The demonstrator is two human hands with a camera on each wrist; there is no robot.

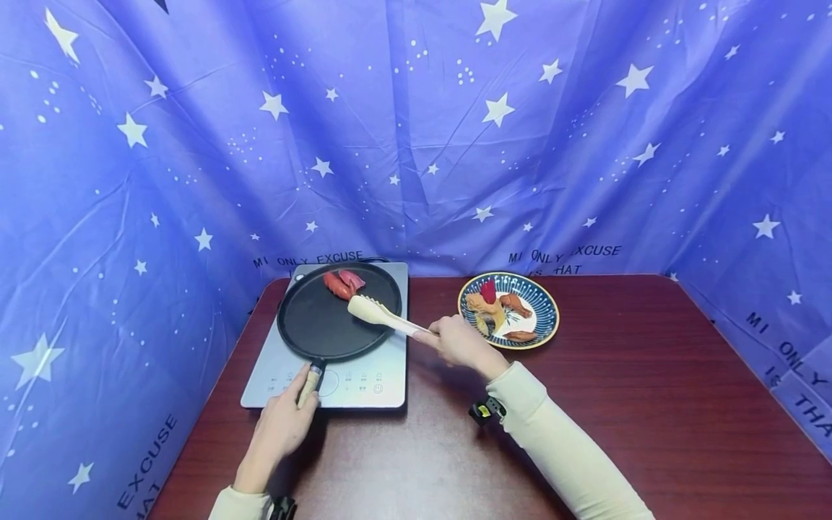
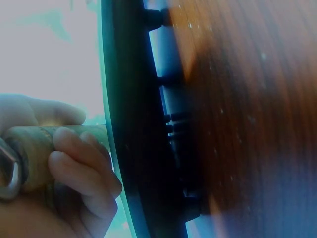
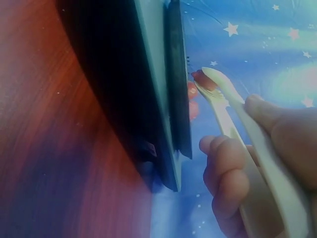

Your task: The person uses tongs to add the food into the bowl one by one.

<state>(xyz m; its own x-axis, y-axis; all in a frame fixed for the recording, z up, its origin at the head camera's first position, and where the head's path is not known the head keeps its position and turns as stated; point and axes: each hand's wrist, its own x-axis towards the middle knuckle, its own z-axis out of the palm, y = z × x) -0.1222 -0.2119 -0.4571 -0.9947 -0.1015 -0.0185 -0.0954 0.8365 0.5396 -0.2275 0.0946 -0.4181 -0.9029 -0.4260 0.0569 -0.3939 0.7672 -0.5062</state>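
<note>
My left hand (image 1: 283, 419) grips the wooden handle (image 1: 309, 386) of a round black frying pan (image 1: 325, 325); in the left wrist view its fingers curl round that handle (image 2: 37, 148). In my right hand (image 1: 463, 345) is a pair of cream tongs (image 1: 383, 316), reaching over the pan from the right. The right wrist view shows a reddish-brown food piece (image 3: 204, 80) between the tong tips. Red sausage-like pieces (image 1: 338, 286) and a pinkish piece (image 1: 352, 279) lie at the far side of the pan, close beyond the tips.
Beneath the pan is a silver induction cooker (image 1: 263, 386). A blue-patterned plate (image 1: 552, 318) to the right holds brown meat pieces (image 1: 516, 305) and a dark red piece (image 1: 488, 292). A starry blue curtain (image 1: 416, 144) surrounds the dark red wooden table (image 1: 624, 375).
</note>
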